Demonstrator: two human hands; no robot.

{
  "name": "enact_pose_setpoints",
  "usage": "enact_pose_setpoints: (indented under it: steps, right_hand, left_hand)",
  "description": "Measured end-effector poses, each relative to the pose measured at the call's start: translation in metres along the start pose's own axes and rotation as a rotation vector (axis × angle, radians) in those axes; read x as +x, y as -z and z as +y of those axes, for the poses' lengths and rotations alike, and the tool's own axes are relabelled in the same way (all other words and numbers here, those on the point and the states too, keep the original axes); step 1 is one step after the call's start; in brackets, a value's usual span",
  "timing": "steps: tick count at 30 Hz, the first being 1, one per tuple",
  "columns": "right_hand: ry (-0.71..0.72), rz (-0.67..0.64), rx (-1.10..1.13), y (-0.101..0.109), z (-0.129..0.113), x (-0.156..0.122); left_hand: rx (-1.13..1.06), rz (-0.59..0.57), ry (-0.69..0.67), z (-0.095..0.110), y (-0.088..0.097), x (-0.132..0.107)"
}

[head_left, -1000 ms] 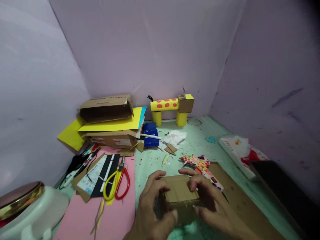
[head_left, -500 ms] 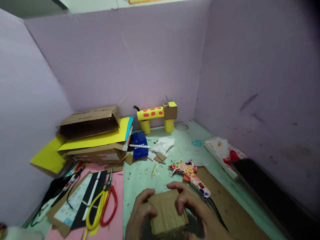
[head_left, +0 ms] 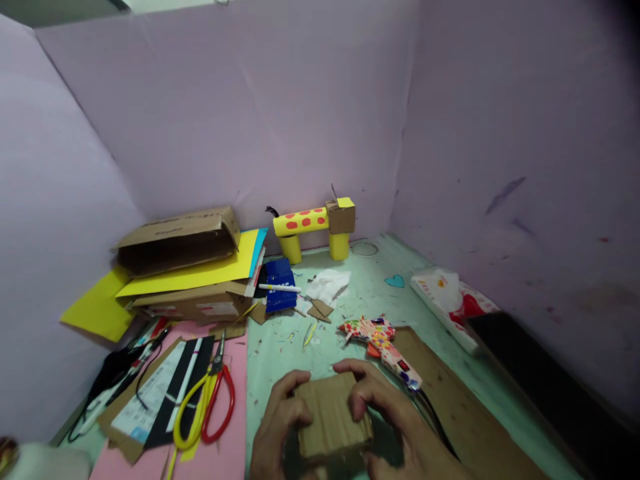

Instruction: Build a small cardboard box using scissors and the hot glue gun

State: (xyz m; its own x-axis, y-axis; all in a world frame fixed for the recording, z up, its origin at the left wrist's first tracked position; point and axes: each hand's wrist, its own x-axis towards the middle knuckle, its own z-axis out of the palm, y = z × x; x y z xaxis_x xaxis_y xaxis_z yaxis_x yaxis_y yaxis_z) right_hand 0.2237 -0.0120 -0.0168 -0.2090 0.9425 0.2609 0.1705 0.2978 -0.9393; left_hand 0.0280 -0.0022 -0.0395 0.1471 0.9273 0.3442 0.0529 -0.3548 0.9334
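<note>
Both hands grip a small brown cardboard box low in the middle of the view, above the green mat. My left hand curls its fingers over the box's left edge. My right hand wraps the right side, fingers bent over the top. Just beyond the right hand lies a patterned hot-glue gun with its black cord trailing toward me. Yellow and red scissors lie to the left on pink paper.
Flattened cardboard boxes with yellow sheets are piled at back left. A yellow giraffe model made of tubes stands against the purple wall. A tissue pack and a dark slab lie at right, and a brown board under the glue gun.
The view tilted up and shifted right, so the hands and box sit lower in frame. Both hands keep their hold on the box, which has turned slightly.
</note>
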Motion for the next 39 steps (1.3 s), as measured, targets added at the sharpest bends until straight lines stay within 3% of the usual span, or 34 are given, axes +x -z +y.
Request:
enact_pose_setpoints:
  steps: [10,17,23,29,39]
  right_hand:
    - [-0.022,0.023,0.023,-0.001,-0.005,0.003]
    - [-0.163,0.06,0.114,0.001,-0.014,0.012]
    - [0.005,0.065,-0.022,-0.002,-0.025,0.013]
    - [0.11,0.119,-0.173,0.008,-0.031,0.014]
    - [0.109,0.148,-0.292,0.009,-0.039,0.011]
  left_hand:
    - [-0.096,-0.088,0.081,0.013,0.004,0.001]
    - [-0.28,0.039,0.302,0.023,-0.005,0.011]
    - [-0.466,0.075,0.406,0.033,-0.002,0.021]
    - [-0.593,0.04,0.444,0.03,-0.009,0.026]
    - [-0.595,0.013,0.48,0.04,-0.017,0.029]
